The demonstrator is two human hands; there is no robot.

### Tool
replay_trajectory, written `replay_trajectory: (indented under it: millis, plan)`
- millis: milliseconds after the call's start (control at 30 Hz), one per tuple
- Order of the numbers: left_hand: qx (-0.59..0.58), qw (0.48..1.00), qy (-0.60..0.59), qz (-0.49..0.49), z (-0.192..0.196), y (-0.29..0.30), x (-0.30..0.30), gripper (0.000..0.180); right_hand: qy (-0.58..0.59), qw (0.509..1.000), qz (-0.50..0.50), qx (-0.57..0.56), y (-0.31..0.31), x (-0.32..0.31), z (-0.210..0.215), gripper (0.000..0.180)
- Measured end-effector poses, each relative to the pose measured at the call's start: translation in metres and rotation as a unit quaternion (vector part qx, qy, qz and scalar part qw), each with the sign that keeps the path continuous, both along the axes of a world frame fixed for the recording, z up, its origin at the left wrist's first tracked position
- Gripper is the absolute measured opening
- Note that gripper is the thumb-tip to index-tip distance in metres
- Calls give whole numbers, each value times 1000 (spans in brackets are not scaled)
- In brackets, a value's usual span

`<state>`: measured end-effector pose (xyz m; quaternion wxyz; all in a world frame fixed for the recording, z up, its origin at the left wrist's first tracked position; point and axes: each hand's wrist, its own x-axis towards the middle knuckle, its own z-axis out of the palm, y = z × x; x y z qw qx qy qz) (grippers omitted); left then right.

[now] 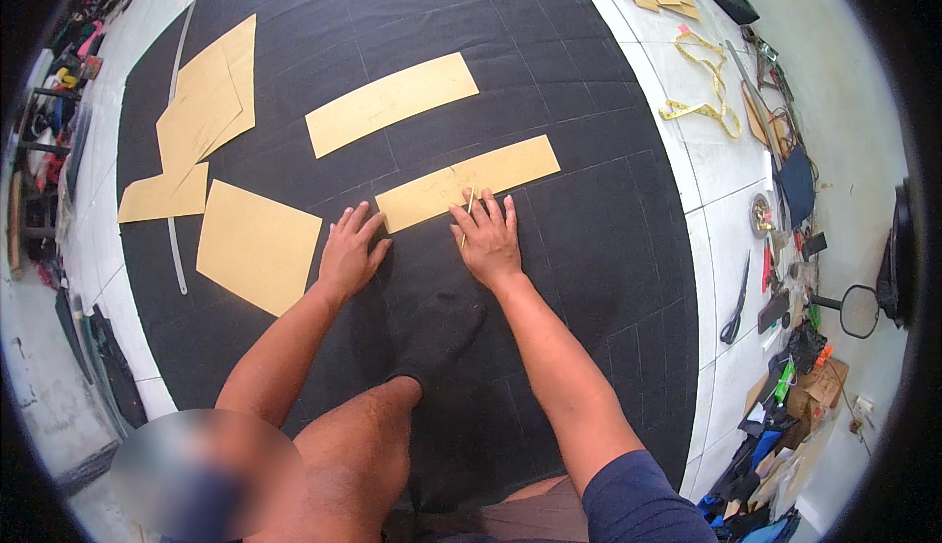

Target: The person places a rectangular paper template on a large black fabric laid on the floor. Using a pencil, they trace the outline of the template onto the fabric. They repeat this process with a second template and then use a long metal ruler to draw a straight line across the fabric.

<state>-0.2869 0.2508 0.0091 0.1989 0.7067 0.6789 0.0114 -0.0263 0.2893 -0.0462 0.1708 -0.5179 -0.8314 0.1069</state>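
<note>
Both hands down flat on the black cloth point(589, 249), laid over a white tiled floor point(726, 170). Nearest strip point(469, 182) of tan card just ahead of the fingertips, long axis running from lower left up to the right, its near edge touching the right hand point(488, 237) and just short of the left hand point(349, 252). Right hand nearer: fingers spread, palm pressed to the cloth, a thin pale stick point(468, 214), chalk or pencil by the look, caught between two fingers and lying across the strip's near edge. Left hand open too, fingers spread, holding nothing, pointed at the strip's left end. A socked foot point(439, 332) tucked between the forearms.

Second strip point(392, 103) farther off, lying parallel to the first and well apart from both hands. Big panel point(253, 245) just left of the left hand, not touching. More card pieces point(201, 116) overlapped at far left.

No open bin or tray to tell contents of. Off the cloth at right: yellow tape point(708, 87), scissors point(736, 308), small tools and boxes in a heap, too small to sort.
</note>
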Motion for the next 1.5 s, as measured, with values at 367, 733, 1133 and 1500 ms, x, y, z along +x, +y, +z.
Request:
replay_trajectory:
  millis: [367, 733, 1133, 1500]
  plan:
    - [-4, 999, 23, -43, -1, 0, -8, 55, 12, 1000, -5, 5, -6, 1, -2, 37]
    - [2, 998, 9, -63, -2, 5, -15, 55, -9, 1000, -12, -4, -4, -1, -1, 37]
    - [-2, 998, 2, -63, 2, 4, -13, 59, -20, 1000, 3, 6, -6, 2, -3, 39]
    - [-12, 999, 1, -51, -1, 4, -12, 60, -16, 1000, 4, -1, -6, 2, -1, 38]
